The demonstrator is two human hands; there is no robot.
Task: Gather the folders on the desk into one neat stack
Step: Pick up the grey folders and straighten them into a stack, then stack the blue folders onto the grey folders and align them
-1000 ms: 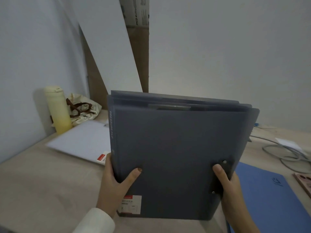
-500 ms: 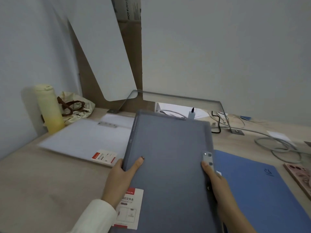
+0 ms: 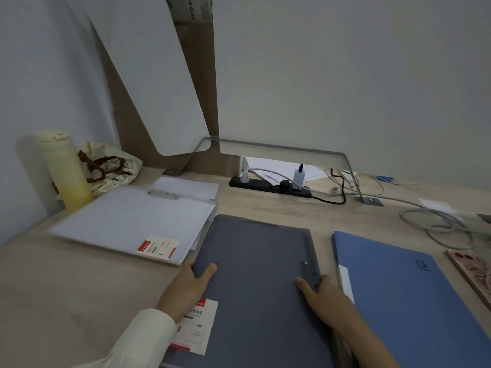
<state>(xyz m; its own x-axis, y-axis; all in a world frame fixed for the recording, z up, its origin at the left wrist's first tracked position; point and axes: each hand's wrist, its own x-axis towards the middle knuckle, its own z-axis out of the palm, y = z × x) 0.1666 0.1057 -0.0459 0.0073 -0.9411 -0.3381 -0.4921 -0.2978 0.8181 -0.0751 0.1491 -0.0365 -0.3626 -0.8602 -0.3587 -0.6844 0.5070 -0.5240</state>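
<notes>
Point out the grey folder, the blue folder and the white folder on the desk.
grey folder [image 3: 255, 274]: head view, middle of its front cover, between the two hands.
blue folder [image 3: 414, 301]: head view, bare cover below the embossed mark.
white folder [image 3: 127, 221]: head view, centre of its pale cover, above the red label.

slate-grey folder [image 3: 255, 274], white folder [image 3: 127, 224], blue folder [image 3: 414, 301], pale yellow bottle [image 3: 65, 168]
</notes>
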